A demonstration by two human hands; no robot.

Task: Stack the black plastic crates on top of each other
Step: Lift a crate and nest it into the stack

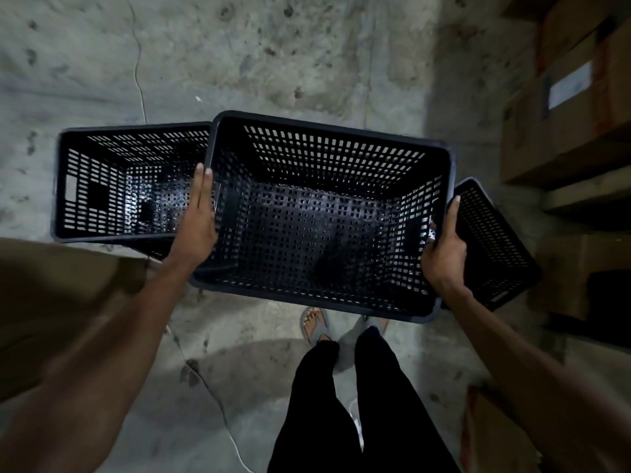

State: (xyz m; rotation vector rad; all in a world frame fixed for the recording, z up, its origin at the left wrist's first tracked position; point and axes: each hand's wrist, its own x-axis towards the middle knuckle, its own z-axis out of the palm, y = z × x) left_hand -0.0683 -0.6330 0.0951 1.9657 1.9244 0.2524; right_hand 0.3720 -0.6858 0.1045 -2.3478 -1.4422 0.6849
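I hold a black perforated plastic crate (324,213) in the air above the concrete floor, its open top facing me. My left hand (199,220) grips its left end and my right hand (444,247) grips its right end. A second black crate (126,180) stands to the left, its right end hidden behind the held one. It appears to sit on something black below it. A third black crate (495,244) lies tilted on the floor to the right, partly hidden by my right hand.
Cardboard boxes (573,97) are stacked on shelves along the right side. Another brown box (495,435) sits at the lower right. A thin white cable (218,407) runs across the stained floor. My legs and sandalled feet (316,324) are below the held crate.
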